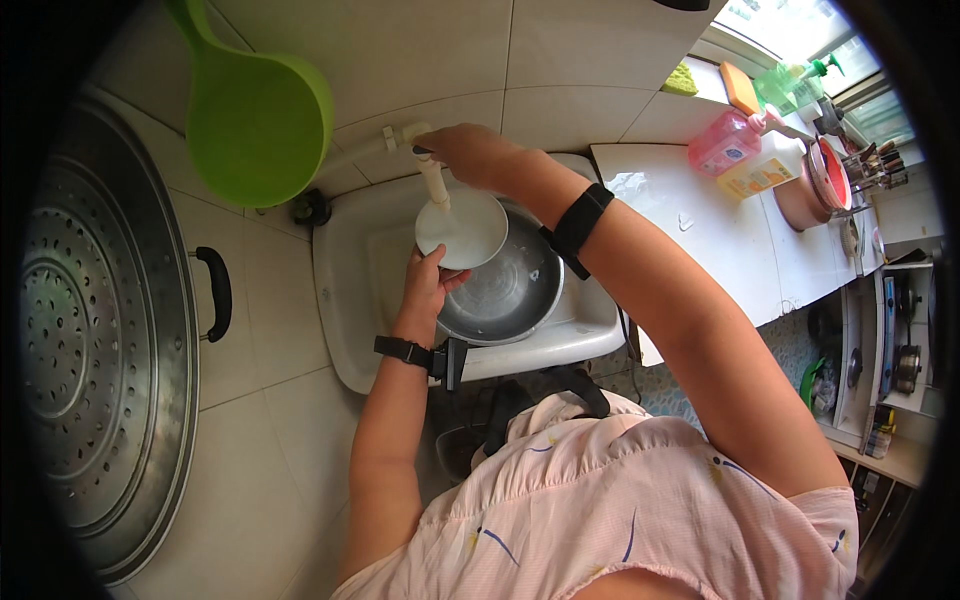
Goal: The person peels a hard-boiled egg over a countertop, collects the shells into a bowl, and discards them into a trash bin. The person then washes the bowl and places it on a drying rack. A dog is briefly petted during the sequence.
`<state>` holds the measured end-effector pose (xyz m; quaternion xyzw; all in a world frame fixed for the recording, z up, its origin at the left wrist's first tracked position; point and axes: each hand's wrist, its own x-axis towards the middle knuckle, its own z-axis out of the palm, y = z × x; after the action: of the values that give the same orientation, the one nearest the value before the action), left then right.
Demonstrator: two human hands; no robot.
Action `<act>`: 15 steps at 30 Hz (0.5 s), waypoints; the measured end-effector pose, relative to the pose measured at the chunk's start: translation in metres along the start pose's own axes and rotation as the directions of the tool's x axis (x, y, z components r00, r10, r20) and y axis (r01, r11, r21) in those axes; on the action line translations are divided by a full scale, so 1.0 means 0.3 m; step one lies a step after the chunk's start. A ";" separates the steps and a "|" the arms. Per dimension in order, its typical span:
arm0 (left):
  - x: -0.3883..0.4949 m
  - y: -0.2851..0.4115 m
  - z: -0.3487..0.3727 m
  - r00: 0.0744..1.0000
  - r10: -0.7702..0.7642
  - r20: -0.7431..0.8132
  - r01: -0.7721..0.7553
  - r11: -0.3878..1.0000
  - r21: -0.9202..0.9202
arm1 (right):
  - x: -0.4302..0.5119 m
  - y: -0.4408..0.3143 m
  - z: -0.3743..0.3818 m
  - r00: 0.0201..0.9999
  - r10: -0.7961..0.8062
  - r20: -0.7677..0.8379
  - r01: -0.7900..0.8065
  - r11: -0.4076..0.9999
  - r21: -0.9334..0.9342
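My left hand [426, 285] grips the near rim of a white bowl [480, 225], thumb inside and fingers underneath. The bowl is tilted beneath the spout of a cream plastic tap [433, 182]. Whether water is running is hard to tell. Over the tap, my right hand [476, 154] has its fingers at the dark tap handle [422, 150]; part of the handle is hidden by them. Below the bowl, a round metal basin [499, 307] sits in the white ceramic sink [356, 232]. Each wrist wears a black strap.
A green ladle [255, 127] and a large perforated steamer tray [112, 337] with a black handle hang on the left wall. At right, a white counter [667, 217] holds a pink pump bottle [727, 142], a white bottle [761, 165] and a pot [806, 191]. Sponges lie on the windowsill.
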<state>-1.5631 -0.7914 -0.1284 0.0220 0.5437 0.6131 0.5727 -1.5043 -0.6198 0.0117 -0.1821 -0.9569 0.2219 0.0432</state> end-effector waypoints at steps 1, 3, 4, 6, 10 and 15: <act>0.002 0.000 -0.004 1.000 0.001 0.002 -0.001 1.000 0.004 | -0.004 0.001 -0.001 1.000 -0.008 -0.009 0.008 1.000 0.004; 0.009 -0.005 -0.011 1.000 0.003 0.004 -0.003 1.000 0.017 | -0.007 0.002 -0.001 0.998 -0.019 -0.054 0.020 1.000 0.024; 0.011 -0.009 -0.016 1.000 -0.002 0.003 0.002 1.000 0.008 | -0.012 0.001 0.001 0.996 -0.020 -0.088 0.023 0.999 0.039; 0.016 -0.020 -0.025 1.000 -0.010 0.005 0.010 1.000 -0.007 | -0.027 0.002 0.002 0.987 0.029 -0.156 -0.008 0.991 0.135; 0.024 -0.039 -0.042 1.000 -0.012 0.005 0.012 0.999 -0.040 | -0.086 0.017 -0.005 0.954 0.175 -0.244 -0.098 0.949 0.298; 0.025 -0.052 -0.047 1.000 -0.016 0.016 0.017 0.999 -0.047 | -0.103 0.014 0.015 0.895 0.174 -0.411 -0.074 0.966 0.248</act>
<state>-1.5643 -0.7989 -0.1494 0.0087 0.5246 0.6208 0.5825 -1.4748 -0.6295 0.0057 -0.2814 -0.8786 0.2862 0.2587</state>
